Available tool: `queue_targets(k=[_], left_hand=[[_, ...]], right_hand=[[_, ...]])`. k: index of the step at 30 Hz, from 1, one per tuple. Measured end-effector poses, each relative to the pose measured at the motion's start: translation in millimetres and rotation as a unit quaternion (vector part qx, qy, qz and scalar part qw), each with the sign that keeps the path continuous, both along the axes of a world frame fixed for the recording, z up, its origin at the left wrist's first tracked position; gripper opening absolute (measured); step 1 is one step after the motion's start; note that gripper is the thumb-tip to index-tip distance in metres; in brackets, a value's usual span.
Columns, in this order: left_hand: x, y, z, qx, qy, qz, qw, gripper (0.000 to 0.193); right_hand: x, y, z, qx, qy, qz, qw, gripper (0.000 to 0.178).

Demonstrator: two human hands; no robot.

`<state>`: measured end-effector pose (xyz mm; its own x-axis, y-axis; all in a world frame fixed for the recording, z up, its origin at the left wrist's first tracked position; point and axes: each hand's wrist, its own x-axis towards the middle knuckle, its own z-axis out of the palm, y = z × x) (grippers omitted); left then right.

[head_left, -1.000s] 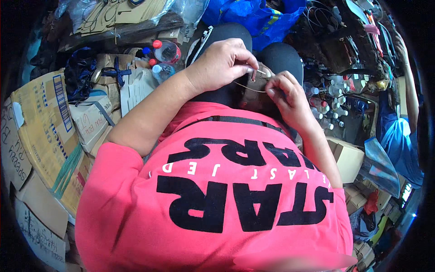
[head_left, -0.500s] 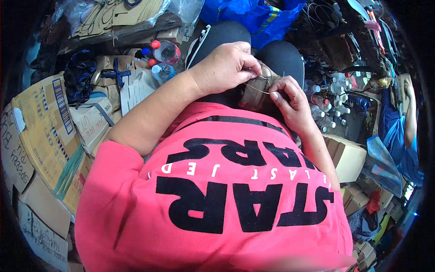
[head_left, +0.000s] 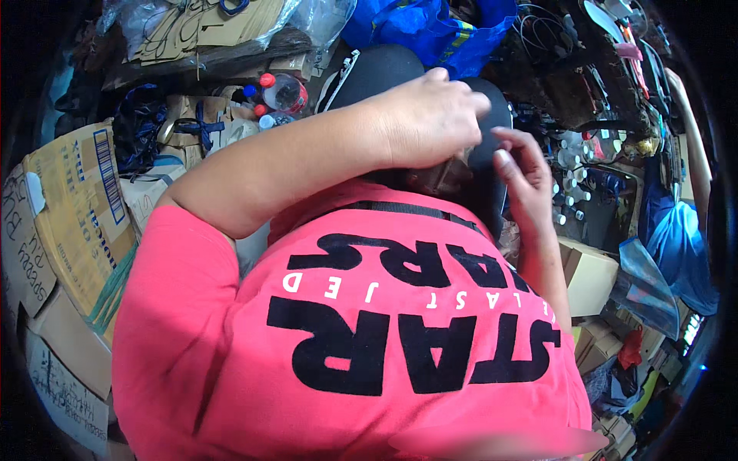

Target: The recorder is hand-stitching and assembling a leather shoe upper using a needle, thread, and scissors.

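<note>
Head view: the small brown piece [head_left: 444,175] sits on my lap, mostly hidden under my left hand [head_left: 427,115], whose fingers curl over it. My right hand [head_left: 523,173] is half open beside it, touching nothing I can see. I think the work on it isn't finished. Bottles [head_left: 280,96] stand farther off.

A bright pink T-shirt [head_left: 346,338] is filling the lower view, showing bold black block letters and a thin row of white ones. Just under the fingers [head_left: 461,104] of the left hand, a small brown piece [head_left: 438,177] is peeking out against black trousers [head_left: 377,73]. Beyond the fingers, a royal-blue bag [head_left: 415,31] is showing a yellow stripe. Off to their left, clear plastic bottles [head_left: 280,92] are wearing red and blue caps, and tan cardboard boxes [head_left: 69,200] are carrying dark blue print and striped bars.
</note>
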<state>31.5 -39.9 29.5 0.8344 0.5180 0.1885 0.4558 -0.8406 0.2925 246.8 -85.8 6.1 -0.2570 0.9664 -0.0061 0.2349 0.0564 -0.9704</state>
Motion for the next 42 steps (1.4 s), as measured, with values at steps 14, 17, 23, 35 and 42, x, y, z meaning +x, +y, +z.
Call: queue_targets(k=[14, 17, 23, 35, 42], left_hand=[[10.1, -10.0, 16.5, 0.037, 0.03, -0.147, 0.988, 0.009], [5.6, -9.8, 22.3, 0.049, -0.011, -0.11, 0.993, 0.007], [4.0, -3.8, 23.6, 0.016, -0.002, -0.102, 0.995, 0.008], [-79.9, -10.1, 2.2, -0.149, -0.176, 0.096, 0.968, 0.022], [-82.5, -10.5, -9.8, -0.067, -0.131, 0.122, 0.982, 0.01]], right_hand=[[-15.8, 13.2, -10.0, 0.087, -0.326, 0.096, 0.936, 0.029], [-21.5, 20.9, -6.4, 0.116, -0.329, 0.094, 0.933, 0.029], [-32.6, 25.3, -3.1, -0.035, -0.14, 0.108, 0.984, 0.025], [-48.9, 37.8, -27.6, -0.023, -0.307, 0.063, 0.949, 0.033], [-38.8, 31.9, -22.3, 0.025, -0.339, 0.107, 0.934, 0.028]])
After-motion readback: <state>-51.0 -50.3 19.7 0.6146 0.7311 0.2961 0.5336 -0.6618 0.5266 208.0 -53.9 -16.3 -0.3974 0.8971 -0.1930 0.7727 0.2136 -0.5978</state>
